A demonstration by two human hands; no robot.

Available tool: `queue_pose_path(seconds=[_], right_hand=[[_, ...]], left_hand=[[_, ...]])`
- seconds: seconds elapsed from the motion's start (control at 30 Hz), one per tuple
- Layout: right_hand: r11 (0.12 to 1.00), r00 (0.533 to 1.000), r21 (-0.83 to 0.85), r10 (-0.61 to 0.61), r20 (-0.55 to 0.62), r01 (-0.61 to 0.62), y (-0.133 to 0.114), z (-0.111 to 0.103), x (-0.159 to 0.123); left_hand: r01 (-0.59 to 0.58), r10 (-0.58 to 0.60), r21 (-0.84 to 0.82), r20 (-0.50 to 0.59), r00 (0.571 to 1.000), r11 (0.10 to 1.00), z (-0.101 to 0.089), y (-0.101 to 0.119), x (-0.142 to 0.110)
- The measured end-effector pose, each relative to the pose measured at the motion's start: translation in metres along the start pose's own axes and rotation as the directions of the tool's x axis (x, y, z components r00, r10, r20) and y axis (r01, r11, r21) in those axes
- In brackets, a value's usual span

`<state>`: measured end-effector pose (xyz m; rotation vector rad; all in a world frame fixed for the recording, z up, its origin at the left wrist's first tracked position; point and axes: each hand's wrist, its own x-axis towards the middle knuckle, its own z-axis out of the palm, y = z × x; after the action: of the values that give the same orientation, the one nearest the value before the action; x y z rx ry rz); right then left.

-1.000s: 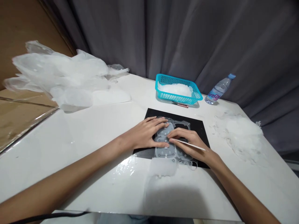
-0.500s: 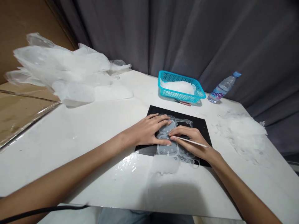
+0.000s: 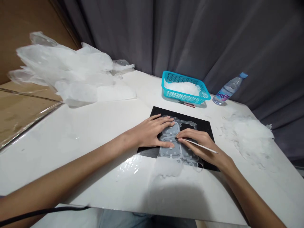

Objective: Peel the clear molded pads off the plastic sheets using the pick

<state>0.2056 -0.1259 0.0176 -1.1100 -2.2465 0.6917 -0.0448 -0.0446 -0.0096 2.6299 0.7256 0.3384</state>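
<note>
Now the person works at a white glossy table [image 3: 95, 133], and a translucent, soft-looking moulded sheet with many small cut-outs [image 3: 173, 148] lies on a black flat mat [image 3: 204, 126] in the middle of it. The left hand [image 3: 152, 133] lies flat on the sheet with its fingers spread, pressing the sheet down. The right hand [image 3: 199, 144] pinches a thin white stick [image 3: 201, 146] between thumb and fingers, and the tip of the stick touches the sheet near its centre.

I think the sheet is light, floppy and a little slippery, and its thin bridges could tear easily; it seems better to hold it flat with the palm, or to lift it by the wider outer frame.

Behind the mat stands a turquoise plastic mesh basket [image 3: 204, 93] with white pieces inside, and beside it lies a clear water bottle [image 3: 228, 90]. Crumpled clear plastic bags [image 3: 66, 69] are piled at the left, and white wispy scraps [image 3: 249, 136] lie at the right.
</note>
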Motion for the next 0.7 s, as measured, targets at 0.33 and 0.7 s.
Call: queue_pose_path(seconds=[0.33, 0.7], right_hand=[[0.993, 0.994, -0.036, -0.109, 0.015, 0.109, 0.003, 0.01, 0.004], [0.956, 0.984, -0.257, -0.164, -0.076, 0.139, 0.017, 0.02, 0.015]], left_hand=[[0.026, -0.027, 0.021, 0.045, 0.999, 0.999, -0.004, 0.003, 0.002], [0.019, -0.017, -0.084, 0.025, 1.0, 0.996, 0.002, -0.004, 0.001]])
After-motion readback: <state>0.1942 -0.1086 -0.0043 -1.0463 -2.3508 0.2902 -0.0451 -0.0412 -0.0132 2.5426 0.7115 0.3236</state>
